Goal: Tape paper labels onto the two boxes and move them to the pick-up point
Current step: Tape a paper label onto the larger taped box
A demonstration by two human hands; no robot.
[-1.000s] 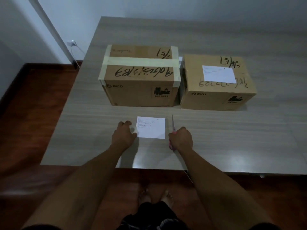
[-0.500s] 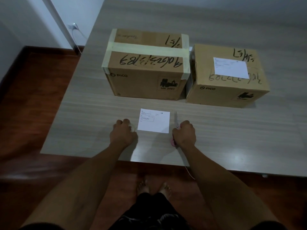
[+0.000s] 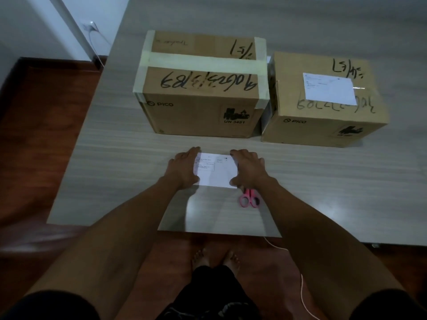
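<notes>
Just below the middle of the frame, a white paper label (image 3: 216, 170) lies flat on the grey wood-grain table (image 3: 115, 162), framed by both hands. The left hand (image 3: 183, 168) rests along the label's left edge with fingers spread flat, overlapping that edge; the right hand (image 3: 248, 168) lies along the right edge, fingers stretched over the top right corner and thumb at the lower right corner. Neither hand is closed around anything. Pink-handled scissors (image 3: 249, 198) lie on the table just below the right hand, their blades hidden under it. Higher in the frame, two cardboard boxes stand side by side: the larger taped box (image 3: 201, 88), left of centre, carries no label on top, while the smaller box (image 3: 323, 100) at upper right has a white label (image 3: 329, 88) on its top face.
</notes>
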